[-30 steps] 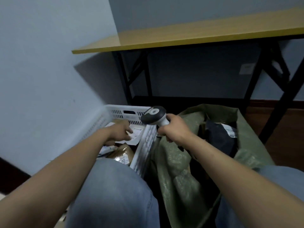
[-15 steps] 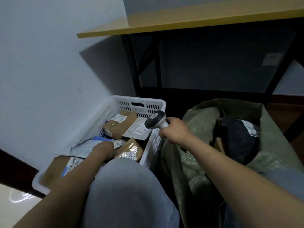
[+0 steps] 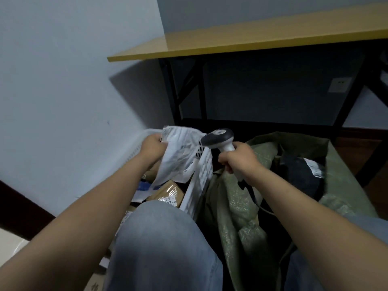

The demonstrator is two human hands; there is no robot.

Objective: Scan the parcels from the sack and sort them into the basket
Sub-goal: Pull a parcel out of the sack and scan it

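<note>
Gripping the upper edge of a crumpled white plastic parcel (image 3: 178, 154), the left hand (image 3: 152, 147) holds it up over the white basket (image 3: 202, 175), fingers curled into the wrapping so the parcel hangs slack, its lower end reaching down towards a brown taped parcel (image 3: 168, 193) that lies inside the basket with a printed label showing. The right hand (image 3: 237, 158) is clenched round the pale handle of a scanner (image 3: 218, 139), whose dark-banded head sits just beside the upper right edge of the hanging parcel; a cable runs from the handle's base down across the green woven sack (image 3: 241, 217). That sack stands open against the basket's right wall, and a dark parcel (image 3: 300, 175) with a white label rests in its mouth. A knee in pale blue jeans (image 3: 163, 244) rises in the foreground and hides the basket's near part. Beyond, a yellow tabletop (image 3: 252, 40) on black legs stands by the pale wall, with a wall socket (image 3: 338, 85) beneath it.
</note>
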